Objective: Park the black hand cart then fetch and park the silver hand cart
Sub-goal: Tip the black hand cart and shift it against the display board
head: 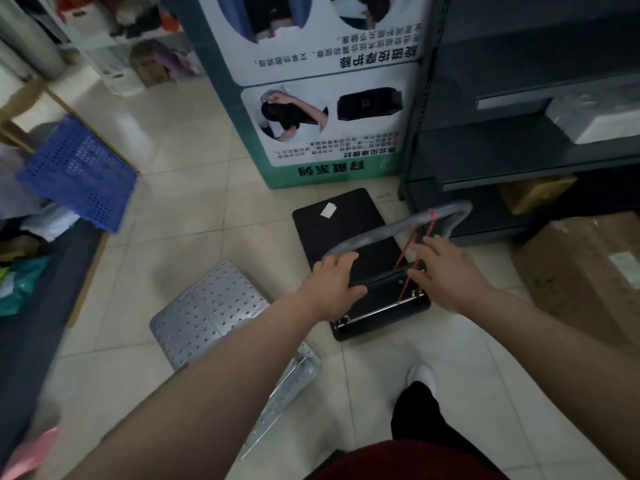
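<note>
The black hand cart (341,228) stands on the tiled floor in front of a green-and-white printed box, a white sticker on its deck. Its grey looped handle (398,225) is tilted over the deck, with red string tied to it. My left hand (332,284) grips the handle's near-left end at the cart's rear edge. My right hand (446,266) rests over the red string and the rear bar, fingers spread. The silver hand cart (207,313), a perforated metal deck, lies on the floor to the left, partly hidden under my left forearm.
The big printed box (311,91) stands just beyond the black cart. A dark metal shelf (519,140) is on the right, with a cardboard carton (581,271) on the floor beside it. A blue perforated crate (79,171) and clutter line the left side.
</note>
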The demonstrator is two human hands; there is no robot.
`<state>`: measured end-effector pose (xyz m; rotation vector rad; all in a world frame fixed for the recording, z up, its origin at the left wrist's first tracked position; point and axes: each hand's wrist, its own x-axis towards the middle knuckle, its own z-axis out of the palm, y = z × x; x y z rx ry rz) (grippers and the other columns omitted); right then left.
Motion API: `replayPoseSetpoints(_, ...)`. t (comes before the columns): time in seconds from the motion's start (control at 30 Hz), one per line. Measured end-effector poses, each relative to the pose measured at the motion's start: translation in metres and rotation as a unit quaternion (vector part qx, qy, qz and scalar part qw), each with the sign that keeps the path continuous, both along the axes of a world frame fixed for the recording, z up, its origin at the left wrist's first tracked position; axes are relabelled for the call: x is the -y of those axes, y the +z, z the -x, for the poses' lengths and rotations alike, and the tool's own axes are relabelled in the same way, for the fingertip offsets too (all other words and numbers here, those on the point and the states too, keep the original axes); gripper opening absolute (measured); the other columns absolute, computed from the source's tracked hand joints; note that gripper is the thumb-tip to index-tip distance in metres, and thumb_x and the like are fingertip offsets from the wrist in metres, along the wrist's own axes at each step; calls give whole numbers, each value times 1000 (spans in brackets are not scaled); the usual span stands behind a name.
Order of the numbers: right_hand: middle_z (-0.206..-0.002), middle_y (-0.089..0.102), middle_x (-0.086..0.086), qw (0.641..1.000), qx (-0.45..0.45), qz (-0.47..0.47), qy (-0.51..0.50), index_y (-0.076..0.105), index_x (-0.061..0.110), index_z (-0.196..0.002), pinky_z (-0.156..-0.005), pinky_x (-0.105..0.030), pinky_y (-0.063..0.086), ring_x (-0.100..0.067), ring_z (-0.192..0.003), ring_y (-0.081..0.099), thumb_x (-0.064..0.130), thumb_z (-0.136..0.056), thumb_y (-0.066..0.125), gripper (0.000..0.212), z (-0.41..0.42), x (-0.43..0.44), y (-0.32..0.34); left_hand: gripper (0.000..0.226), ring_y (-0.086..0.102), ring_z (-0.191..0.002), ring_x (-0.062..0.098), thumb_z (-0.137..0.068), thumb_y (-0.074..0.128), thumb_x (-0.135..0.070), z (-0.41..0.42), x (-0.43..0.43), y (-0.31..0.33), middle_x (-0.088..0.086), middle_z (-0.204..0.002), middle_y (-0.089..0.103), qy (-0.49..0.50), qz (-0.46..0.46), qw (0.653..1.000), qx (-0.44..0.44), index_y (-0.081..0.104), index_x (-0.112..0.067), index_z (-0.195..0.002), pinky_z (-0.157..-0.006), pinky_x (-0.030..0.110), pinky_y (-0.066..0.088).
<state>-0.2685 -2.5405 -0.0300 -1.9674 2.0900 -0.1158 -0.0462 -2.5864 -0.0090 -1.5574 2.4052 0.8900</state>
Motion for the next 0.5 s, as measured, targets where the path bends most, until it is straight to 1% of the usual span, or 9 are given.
replayPoseSetpoints(0.1,-150,32,-10,1000,1,-4,-4,36,17,-141,-113,-47,25,-28,-140,24,39,-91,51,56,48,28,-2,71,27,-132,34,-91,52,-44,39,23,-7,12,-149,27,28,26,999,-6,16,-25,-148,-110,48,28)
replayPoseSetpoints(0.17,-153,27,-9,1000,3,-14,-10,31,20,-143,-115,-48,20,-27,-143,19,40,-93,48,57,77,48,-6,71,26,-133,34,-91,50,-46,62,38,-13,10,-149,26,57,39,998,3,13,-27,-149,-109,51,27)
replayPoseSetpoints(0.23,-157,19,-5,999,3,-32,-15,24,22,-147,-116,-47,13,-23,-146,10,42,-94,44,59,100,67,-10,68,25,-133,34,-92,47,-47,80,52,-21,8,-149,26,92,33,995,21,14,-30,-149,-109,54,26)
replayPoseSetpoints(0.3,-158,17,-3,998,0,-55,0,23,22,-147,-117,-47,11,-20,-147,6,43,-96,41,58,116,85,-15,62,26,-133,33,-93,41,-50,93,60,-30,8,-148,29,122,14,991,50,17,-33,-148,-108,56,24)
replayPoseSetpoints(0.33,-158,18,-3,997,4,-72,10,25,21,-147,-116,-46,11,-21,-147,8,43,-96,40,57,122,94,-17,58,28,-132,32,-94,37,-53,97,63,-34,7,-146,32,130,6,989,68,20,-36,-146,-107,58,23)
replayPoseSetpoints(0.37,-156,23,-4,996,13,-90,18,28,21,-145,-116,-46,14,-22,-145,13,42,-96,39,54,127,103,-18,55,30,-131,31,-93,34,-55,101,64,-38,6,-144,34,137,4,987,84,22,-38,-144,-106,58,23)
replayPoseSetpoints(0.4,-151,31,-6,994,26,-107,25,32,21,-143,-113,-45,20,-25,-141,23,42,-96,40,52,132,111,-19,51,32,-129,30,-93,33,-56,104,65,-42,5,-142,37,145,8,985,95,25,-39,-142,-105,58,22)
replayPoseSetpoints(0.47,-136,44,-6,988,66,-133,38,40,22,-136,-101,-40,34,-26,-126,40,43,-95,43,46,141,122,-20,43,34,-125,28,-94,32,-54,109,65,-46,2,-137,40,165,29,981,103,30,-43,-136,-101,59,21)
replayPoseSetpoints(0.5,-130,46,-5,986,83,-138,44,43,23,-133,-94,-37,37,-25,-120,43,44,-94,44,44,145,124,-20,39,34,-123,28,-95,32,-52,110,65,-47,2,-136,40,173,38,979,104,32,-44,-133,-101,59,21)
